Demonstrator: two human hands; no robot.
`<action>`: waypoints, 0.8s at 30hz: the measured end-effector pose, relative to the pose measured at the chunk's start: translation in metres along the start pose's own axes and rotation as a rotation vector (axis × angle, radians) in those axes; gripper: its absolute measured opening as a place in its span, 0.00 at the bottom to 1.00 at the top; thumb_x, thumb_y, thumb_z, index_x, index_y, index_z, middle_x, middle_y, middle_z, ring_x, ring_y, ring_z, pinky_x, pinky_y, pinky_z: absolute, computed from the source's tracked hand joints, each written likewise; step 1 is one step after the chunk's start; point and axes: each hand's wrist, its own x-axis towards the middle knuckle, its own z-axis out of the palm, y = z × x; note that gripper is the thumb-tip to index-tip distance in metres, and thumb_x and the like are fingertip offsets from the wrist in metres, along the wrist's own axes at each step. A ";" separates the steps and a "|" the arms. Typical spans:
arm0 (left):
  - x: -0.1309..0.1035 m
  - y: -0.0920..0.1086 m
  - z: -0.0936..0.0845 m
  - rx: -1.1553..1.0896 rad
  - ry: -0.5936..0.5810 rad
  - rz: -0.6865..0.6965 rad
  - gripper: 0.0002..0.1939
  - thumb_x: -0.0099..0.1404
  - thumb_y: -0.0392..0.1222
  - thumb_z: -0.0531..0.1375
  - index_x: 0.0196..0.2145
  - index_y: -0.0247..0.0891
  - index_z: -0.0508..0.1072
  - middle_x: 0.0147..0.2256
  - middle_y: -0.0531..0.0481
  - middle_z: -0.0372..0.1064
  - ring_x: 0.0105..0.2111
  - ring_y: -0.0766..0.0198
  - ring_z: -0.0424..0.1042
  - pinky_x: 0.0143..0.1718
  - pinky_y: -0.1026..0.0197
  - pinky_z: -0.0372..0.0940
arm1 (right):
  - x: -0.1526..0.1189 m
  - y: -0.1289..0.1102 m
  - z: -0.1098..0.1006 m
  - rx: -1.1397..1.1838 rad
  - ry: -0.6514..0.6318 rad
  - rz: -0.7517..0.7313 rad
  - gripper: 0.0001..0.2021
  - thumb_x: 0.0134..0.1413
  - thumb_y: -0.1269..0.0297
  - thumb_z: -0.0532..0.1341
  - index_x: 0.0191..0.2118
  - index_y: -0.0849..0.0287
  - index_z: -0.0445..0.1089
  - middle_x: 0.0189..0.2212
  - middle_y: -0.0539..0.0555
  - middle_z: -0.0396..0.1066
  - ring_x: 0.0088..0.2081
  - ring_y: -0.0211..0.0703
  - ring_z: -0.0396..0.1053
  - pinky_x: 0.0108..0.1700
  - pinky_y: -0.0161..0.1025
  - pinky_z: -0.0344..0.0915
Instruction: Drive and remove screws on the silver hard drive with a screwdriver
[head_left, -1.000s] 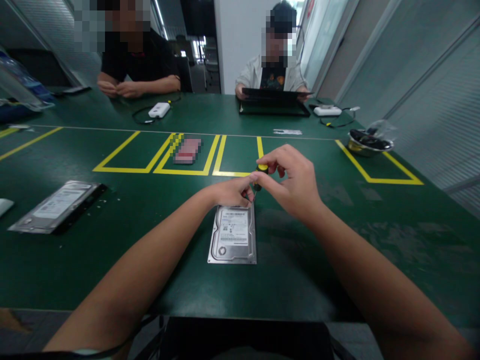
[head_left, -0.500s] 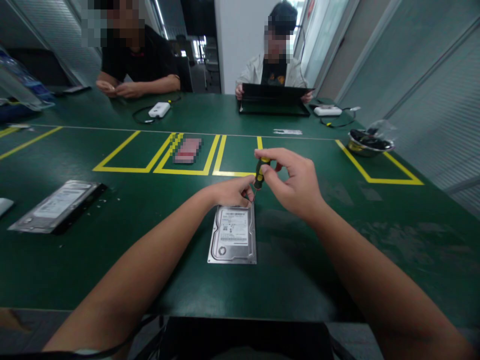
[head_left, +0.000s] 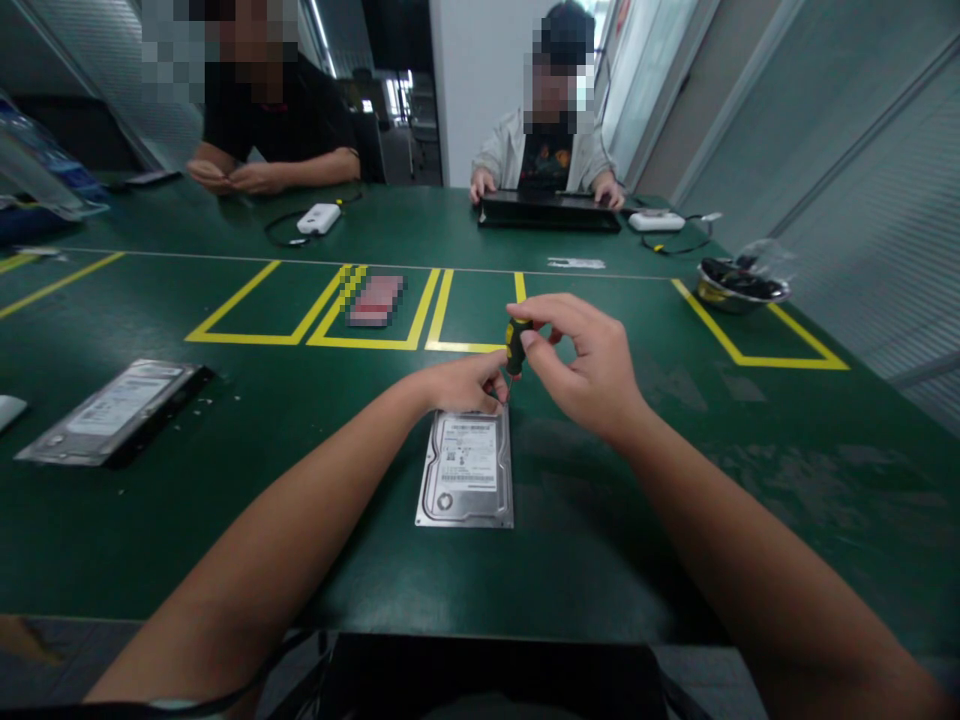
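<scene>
And here's the R hand (head_left: 589,362), thumb & index closed in a pinch on the driver (head_left: 514,345), the rest of its fingers bent in behind. Driver's near upright, a slight tilt, handle up b/w those fingertips, thin shaft running down below them to the top R corner of the drive (head_left: 466,470). L hand (head_left: 466,385) is right there too, palm down, fingers curled over the drive's far edge, tips next to the shaft (can't tell if they pinch it or just sit alongside). So the drive lies flat, label up, directly under the L fingers and on the near side of them, on the green table (head_left: 600,560). Well out to the left of the L fingers, a 2nd drive (head_left: 127,400), label up as well. Beyond the L fingers, a bit left: a pink block (head_left: 376,302), blurred out, inside a yellow tape (head_left: 364,345) outline. Far off to the right of the R fingers, a bowl (head_left: 720,297) w/ dark stuff in it. Straight beyond both hands' fingers, across the table, a co-worker (head_left: 502,145) in a pale jacket, hands on a black panel (head_left: 551,212).
</scene>
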 end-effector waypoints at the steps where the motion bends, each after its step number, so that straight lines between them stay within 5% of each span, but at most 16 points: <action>1: 0.000 0.000 0.000 0.014 -0.004 -0.004 0.18 0.53 0.35 0.63 0.43 0.36 0.66 0.34 0.49 0.70 0.32 0.61 0.71 0.31 0.62 0.62 | 0.000 0.000 0.000 -0.006 0.009 -0.001 0.10 0.56 0.70 0.62 0.44 0.58 0.76 0.40 0.55 0.75 0.40 0.43 0.72 0.40 0.42 0.69; 6: 0.001 -0.004 -0.001 0.023 -0.008 -0.004 0.20 0.54 0.36 0.63 0.45 0.37 0.66 0.34 0.50 0.70 0.31 0.62 0.71 0.30 0.62 0.62 | 0.001 0.000 0.000 -0.064 0.050 0.005 0.06 0.52 0.66 0.66 0.38 0.57 0.75 0.34 0.52 0.74 0.35 0.41 0.70 0.36 0.39 0.68; 16: 0.001 0.001 0.001 -0.018 0.007 -0.001 0.22 0.52 0.33 0.63 0.45 0.35 0.64 0.34 0.50 0.70 0.32 0.62 0.71 0.31 0.63 0.61 | 0.000 -0.002 -0.001 0.013 -0.001 0.011 0.14 0.56 0.72 0.58 0.45 0.56 0.76 0.48 0.56 0.78 0.50 0.47 0.74 0.47 0.45 0.72; 24: 0.000 0.000 0.000 0.034 0.004 0.017 0.20 0.53 0.35 0.63 0.44 0.36 0.64 0.35 0.50 0.71 0.32 0.62 0.71 0.31 0.62 0.62 | 0.001 -0.002 0.000 -0.020 0.035 0.014 0.06 0.53 0.68 0.65 0.39 0.57 0.75 0.35 0.51 0.75 0.36 0.40 0.71 0.36 0.39 0.68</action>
